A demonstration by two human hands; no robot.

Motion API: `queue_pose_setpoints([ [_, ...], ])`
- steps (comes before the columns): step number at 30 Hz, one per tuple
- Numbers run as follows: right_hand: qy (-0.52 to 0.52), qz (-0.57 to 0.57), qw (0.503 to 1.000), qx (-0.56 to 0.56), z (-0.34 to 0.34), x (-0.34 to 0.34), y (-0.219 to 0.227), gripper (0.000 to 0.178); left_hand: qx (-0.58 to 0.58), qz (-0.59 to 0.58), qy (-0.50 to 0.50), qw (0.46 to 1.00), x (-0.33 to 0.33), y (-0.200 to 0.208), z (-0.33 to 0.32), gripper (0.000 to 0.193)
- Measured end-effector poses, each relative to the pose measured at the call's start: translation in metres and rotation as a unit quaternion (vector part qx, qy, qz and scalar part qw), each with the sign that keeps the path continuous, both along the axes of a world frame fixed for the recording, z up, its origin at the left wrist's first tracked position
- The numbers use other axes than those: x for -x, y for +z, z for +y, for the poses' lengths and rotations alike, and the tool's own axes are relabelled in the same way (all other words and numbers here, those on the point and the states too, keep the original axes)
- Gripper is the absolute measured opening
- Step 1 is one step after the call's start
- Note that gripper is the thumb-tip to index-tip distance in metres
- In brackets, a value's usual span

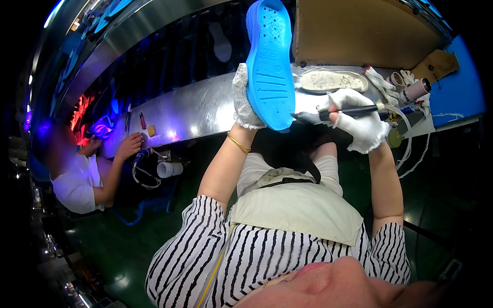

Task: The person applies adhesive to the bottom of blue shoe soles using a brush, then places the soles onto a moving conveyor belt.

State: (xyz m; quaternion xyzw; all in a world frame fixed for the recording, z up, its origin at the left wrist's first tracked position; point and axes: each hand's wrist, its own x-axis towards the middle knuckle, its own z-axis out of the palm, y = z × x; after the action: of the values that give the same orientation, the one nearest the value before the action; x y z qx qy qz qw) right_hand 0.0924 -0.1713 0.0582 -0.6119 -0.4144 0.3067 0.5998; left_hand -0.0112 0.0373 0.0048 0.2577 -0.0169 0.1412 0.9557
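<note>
My left hand (240,97), in a white knit glove, grips a blue shoe sole (271,66) along its left side. The sole stands upright with its inner face toward me, and its heel end is lowest. In my gloved right hand (359,120), fingers closed, is a black-handled brush (354,110) with a clear tube (405,126) running from its back end. The dark bristles reach the sole's right edge near the heel; whether they touch it I cannot tell. Behind the brush, a cream shoe sole (333,81) with a whitish inside lies on the bench.
A metal bench (200,105) runs across, with a dark conveyor (179,56) behind it. A cardboard box (364,33) stands at the back right, near cups (415,90) and a blue bin (457,84). At far left, a co-worker (77,185) sits by the bench.
</note>
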Motion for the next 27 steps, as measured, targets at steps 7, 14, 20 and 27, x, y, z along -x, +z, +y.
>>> queue_pose_setpoints([
  [7, -0.117, 0.126, 0.983, 0.071, 0.007, -0.007, -0.013, 0.014, -0.047, -0.031, -0.014, 0.998, 0.004, -0.002, 0.007, 0.089],
  [14, -0.080, 0.148, 0.983, 0.073, 0.009, 0.001, -0.009, 0.017, -0.015, -0.033, 0.005, 0.999, 0.000, 0.007, -0.004, 0.087],
  [20, -0.171, 0.314, 0.929, -0.092, 0.002, -0.011, -0.010, 0.019, 0.036, -0.027, 0.005, 0.999, 0.002, -0.003, 0.008, 0.083],
  [27, 0.152, 0.514, 0.791, -0.295, 0.025, 0.028, -0.023, 0.017, 0.190, -0.018, -0.024, 0.981, -0.006, -0.034, -0.016, 0.078],
])
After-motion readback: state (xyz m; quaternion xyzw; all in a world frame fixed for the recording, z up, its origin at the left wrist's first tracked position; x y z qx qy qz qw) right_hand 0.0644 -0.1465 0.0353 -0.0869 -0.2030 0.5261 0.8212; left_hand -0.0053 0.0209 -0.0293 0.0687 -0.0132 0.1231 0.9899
